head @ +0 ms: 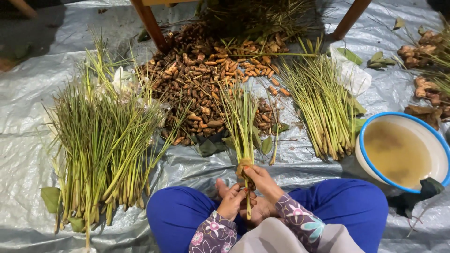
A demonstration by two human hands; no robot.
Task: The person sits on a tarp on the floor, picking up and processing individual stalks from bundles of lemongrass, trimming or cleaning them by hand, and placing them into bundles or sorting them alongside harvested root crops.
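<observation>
I sit cross-legged in blue trousers on a grey plastic sheet [28, 117]. A small bundle of green lemongrass stalks [240, 122] stands upright above my lap, its tops fanning away from me. My right hand [263, 182] grips the bundle near its base, where a brownish tie wraps the stalks. My left hand [233, 200] is just below, fingers closed on the lower stalk ends.
A big pile of lemongrass [101, 140] lies at my left, another bunch [323, 105] at the right. Brown and orange roots [206, 75] are heaped ahead. A white basin with a blue rim [363, 140] holds cloudy water. Ginger-like roots [424, 51] lie far right. Wooden legs [150, 23] stand behind.
</observation>
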